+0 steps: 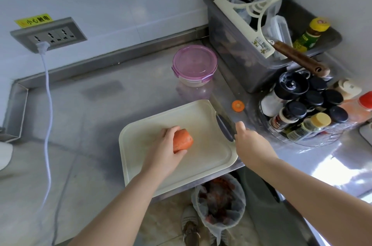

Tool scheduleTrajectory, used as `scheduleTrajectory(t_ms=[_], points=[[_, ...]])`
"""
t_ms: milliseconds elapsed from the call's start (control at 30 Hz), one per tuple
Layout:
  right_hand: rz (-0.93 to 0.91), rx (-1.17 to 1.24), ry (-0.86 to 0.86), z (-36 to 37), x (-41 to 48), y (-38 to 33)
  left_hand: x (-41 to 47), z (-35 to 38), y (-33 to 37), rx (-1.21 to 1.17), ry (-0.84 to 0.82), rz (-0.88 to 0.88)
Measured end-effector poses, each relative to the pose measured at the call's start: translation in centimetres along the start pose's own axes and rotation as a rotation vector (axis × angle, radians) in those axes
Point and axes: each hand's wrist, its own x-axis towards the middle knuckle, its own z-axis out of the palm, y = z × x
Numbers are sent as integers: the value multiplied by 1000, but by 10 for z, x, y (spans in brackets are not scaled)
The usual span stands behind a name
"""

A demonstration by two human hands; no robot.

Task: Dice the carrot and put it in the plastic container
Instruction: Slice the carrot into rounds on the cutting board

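Carrot piece (pixel 182 140) sits on the cutting board (pixel 201 165) at frame centre, held by the curled left hand (pixel 167 149), while the right hand (pixel 251 143) grips the knife (pixel 225 127) at the board's right edge.

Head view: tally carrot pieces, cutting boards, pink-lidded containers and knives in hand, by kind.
Carrot pieces: 2, chunk in left hand, slice on counter
Cutting board: 1
Pink-lidded container: 1
Knife: 1, in right hand
Total: 5
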Motion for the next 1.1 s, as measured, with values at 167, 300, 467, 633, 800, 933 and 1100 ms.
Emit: scheduleTrajectory(t_ms=[167, 300, 467, 633, 800, 933, 1100], points=[[-131, 138, 5, -6, -2, -34, -9, -8, -10, -228, 132, -45], [-198, 136, -38, -5, 3, -55, -11, -7, -14, -363, 223, -30], [-190, 110, -59, -2, 6, -58, -4, -1, -17, -401, 231, 8], [-209, 149, -76, -1, 6, -50, -2, 4, -20, -318, 174, -8], [-198, 139, -59, -5, 10, -42, 8, -13, -10, -541, -22, -333], [-187, 221, -11, -4, 7, -37, 13, -14, -10, -489, -70, -492], [-213, 151, 11, -2, 4, -36, 13, -7, 0, -281, 51, -440]])
